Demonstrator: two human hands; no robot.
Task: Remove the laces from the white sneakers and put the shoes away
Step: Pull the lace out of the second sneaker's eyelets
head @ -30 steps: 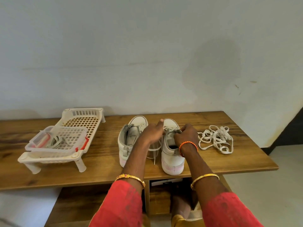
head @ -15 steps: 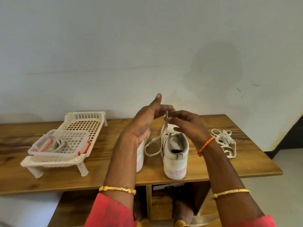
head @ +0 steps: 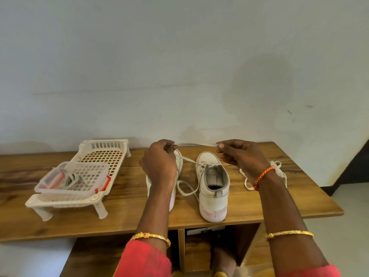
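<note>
Both hands pinch one flat white shoelace (head: 194,144) taut above the wooden bench (head: 279,200): the left hand (head: 159,166) has its fingers curled on one end, the right hand (head: 239,156) pinches the other. The lace runs down to the white high-top sneaker (head: 212,186) at 6 o'clock from the right hand. Best to draw it out evenly, one eyelet at a time, so nothing snags. A removed lace pile (head: 277,172) lies at 3 o'clock.

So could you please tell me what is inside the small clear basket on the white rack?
The small basket on the white rack holds a tangle of pale cord and something red; the latticed wall blurs the rest.
</note>
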